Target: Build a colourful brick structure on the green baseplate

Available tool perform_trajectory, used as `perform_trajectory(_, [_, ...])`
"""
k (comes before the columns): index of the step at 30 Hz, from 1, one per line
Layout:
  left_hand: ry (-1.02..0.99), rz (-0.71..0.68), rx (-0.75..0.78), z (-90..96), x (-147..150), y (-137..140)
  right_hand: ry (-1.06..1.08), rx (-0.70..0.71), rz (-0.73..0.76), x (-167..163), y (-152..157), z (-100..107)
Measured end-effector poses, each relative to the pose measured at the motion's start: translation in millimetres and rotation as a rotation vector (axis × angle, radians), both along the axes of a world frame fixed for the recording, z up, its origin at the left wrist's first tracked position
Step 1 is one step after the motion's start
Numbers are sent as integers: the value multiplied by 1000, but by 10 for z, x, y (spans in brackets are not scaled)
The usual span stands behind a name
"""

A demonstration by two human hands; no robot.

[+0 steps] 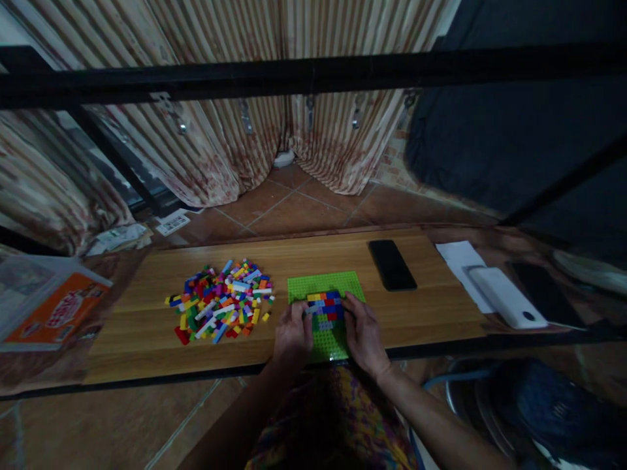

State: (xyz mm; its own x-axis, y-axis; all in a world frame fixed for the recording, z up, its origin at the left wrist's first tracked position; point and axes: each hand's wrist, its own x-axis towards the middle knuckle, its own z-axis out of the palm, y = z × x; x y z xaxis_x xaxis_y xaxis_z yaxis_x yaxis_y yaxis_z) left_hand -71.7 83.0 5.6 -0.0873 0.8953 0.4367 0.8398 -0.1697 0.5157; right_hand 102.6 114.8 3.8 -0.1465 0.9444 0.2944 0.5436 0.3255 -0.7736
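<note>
A green studded baseplate point(322, 283) lies on the wooden table in front of me, with a flat block of toy building bricks point(329, 304) in yellow, orange, blue, red and grey on it. At the block's left edge, my left hand point(294, 333) is closed in a pinch on a small grey brick point(310, 309), partly hidden by the fingers. My right hand point(363, 334) lies over the plate's right side, its fingers curled against the block's right edge. To the left is a loose pile of mixed bricks point(226, 300).
A black phone point(392, 264) lies right of the baseplate. Farther right are white paper point(460, 258) and a white device point(509, 297). At the far left stands a clear plastic box point(29, 281) with an orange label. A dark metal bar point(294, 77) crosses before the striped curtains.
</note>
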Motion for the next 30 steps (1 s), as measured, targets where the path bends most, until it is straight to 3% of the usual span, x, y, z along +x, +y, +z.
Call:
perform_trajectory(7, [-112, 71, -93, 19, 21, -10, 134, -147, -123, -43, 149, 100])
perform_trajectory(12, [-195, 90, -143, 39, 46, -13, 108, -217, -146, -65, 263, 156])
perform_trajectory(30, [-240, 77, -165, 42, 47, 2, -24, -239, -165, -86, 307, 227])
